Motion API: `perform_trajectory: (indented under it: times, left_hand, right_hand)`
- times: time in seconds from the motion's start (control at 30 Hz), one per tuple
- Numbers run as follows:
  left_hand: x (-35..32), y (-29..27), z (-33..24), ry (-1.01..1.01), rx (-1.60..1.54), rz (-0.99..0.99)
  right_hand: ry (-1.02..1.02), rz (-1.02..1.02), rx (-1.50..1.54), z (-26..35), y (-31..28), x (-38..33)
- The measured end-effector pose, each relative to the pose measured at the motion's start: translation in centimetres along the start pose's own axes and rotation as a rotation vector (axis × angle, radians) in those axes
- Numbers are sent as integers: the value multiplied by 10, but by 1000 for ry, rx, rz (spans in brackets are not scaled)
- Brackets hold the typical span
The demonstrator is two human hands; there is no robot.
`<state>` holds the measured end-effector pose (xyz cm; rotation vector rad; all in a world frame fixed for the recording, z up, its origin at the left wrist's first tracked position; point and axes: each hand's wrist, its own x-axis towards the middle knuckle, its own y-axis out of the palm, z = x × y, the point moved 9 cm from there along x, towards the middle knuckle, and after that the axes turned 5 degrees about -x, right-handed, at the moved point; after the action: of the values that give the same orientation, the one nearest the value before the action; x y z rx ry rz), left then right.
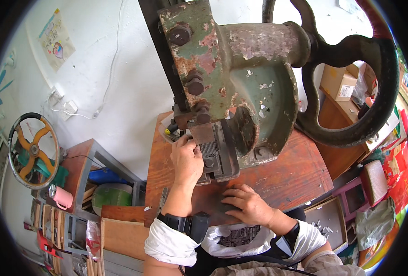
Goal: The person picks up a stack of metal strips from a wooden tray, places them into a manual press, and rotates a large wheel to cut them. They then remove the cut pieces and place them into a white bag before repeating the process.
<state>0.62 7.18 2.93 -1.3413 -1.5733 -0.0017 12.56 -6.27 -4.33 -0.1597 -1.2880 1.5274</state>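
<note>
From where I stand, I see the person at work at a big iron press [263,41], whose green paint is peeling in many places. The left hand [187,161] is at the lower end of the press, with its fingers bent and rather narrow, at the left side of a dark ribbed block [208,149]. This block sits on the dark base [224,171] of the press, just below the metal punch [204,133]. The fingertips of this hand are partly hidden, so I cannot tell if they hold some small part or only touch the block.

The right hand [247,203] is palm down at the near edge of the wooden table [286,177]. Its fingers are a little spread and I see nothing held in them; if the tips touch the wood, I cannot say surely.

Under this hand, at the person's lap, there is a white bag [211,250] with many small grey pieces [240,236] inside. To the right, some similar pieces lie in a shallow tray [321,215]. The large handwheel [369,131] stands at the right of the press, and a pink mug [62,198] is far to the left.
</note>
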Motion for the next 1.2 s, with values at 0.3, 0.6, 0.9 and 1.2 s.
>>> perform_trajectory:
  times: [0.3,0.6,0.9,1.2]
  left_hand:
    - [-5,15,12,-75,73,144]
    - [-7,11,30,-160,-496,63]
    - [-10,17,29,-151,-427,73]
    - [-8,13,27,-202,-614,92]
  right_hand:
    - [60,-466,-87,-21,-82,74]
    - [197,-401,-62,-37,-59,104]
    - [302,-345,-182,-40,-56,114]
    - [222,-387,-76,-47,-54,105]
